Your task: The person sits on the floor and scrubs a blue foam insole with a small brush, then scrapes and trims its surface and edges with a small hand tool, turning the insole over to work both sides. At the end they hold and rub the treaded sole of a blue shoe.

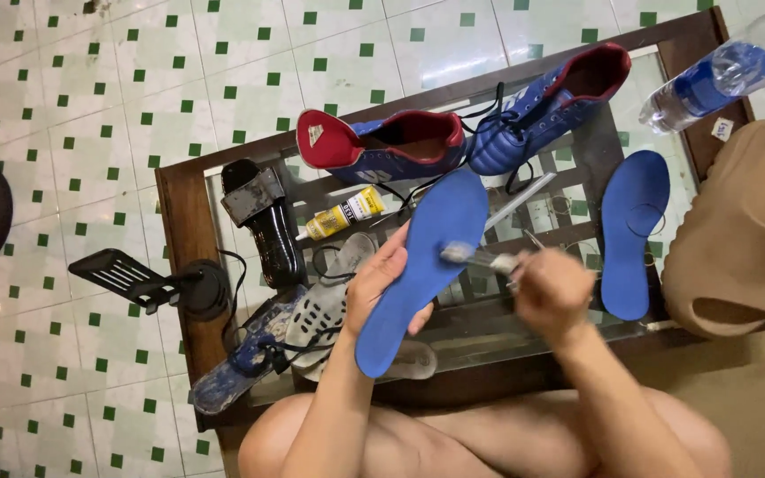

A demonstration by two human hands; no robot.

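My left hand (379,281) grips a blue insole (427,257) by its left edge and holds it up over the glass-topped table (189,221). My right hand (552,292) is closed on a small brush (475,257), whose blurred head touches the insole's right side. A second blue insole (633,230) lies flat on the glass to the right. Two blue boots with red linings (382,146) (546,102) lie on their sides at the back of the table, laces loose.
A yellow glue tube (343,214), a black sandal (267,221), a white perforated sole (325,305) and a worn blue shoe (241,363) lie at left. A plastic water bottle (710,81) and a tan foam slide (745,230) are at right. A black stand (197,288) sits at the table's left edge.
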